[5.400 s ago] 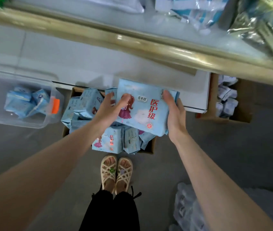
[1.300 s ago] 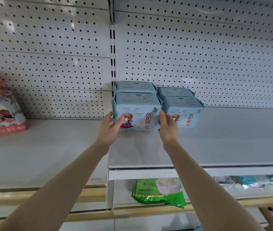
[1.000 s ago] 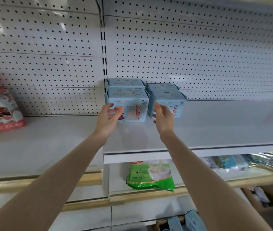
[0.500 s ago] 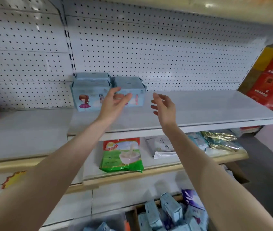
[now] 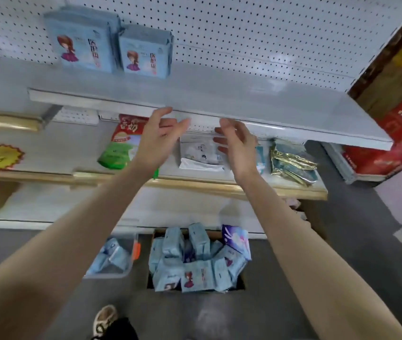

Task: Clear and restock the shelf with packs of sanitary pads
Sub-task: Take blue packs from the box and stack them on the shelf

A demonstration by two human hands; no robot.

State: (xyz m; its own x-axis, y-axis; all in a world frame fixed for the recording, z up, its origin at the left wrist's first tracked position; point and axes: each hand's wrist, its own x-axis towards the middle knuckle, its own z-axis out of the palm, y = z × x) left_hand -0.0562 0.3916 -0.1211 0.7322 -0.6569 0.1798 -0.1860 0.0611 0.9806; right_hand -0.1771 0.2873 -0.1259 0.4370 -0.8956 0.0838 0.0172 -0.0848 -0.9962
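Bright even light, soft shadows; motion blur throughout; wide-angle bending at edges.

Your empty hands hang before the shelf edge.
Your left hand [image 5: 160, 136] and right hand [image 5: 238, 143] face each other, fingers loosely spread, holding nothing, just in front of the grey shelf [image 5: 256, 94]. Far left on it, blue pad packs [image 5: 84, 47] stand upright side by side against the pegboard [image 5: 244, 28]. On the floor below, a box [image 5: 216, 234] brims with more packs, with a clear bin [image 5: 111, 273] to its left.
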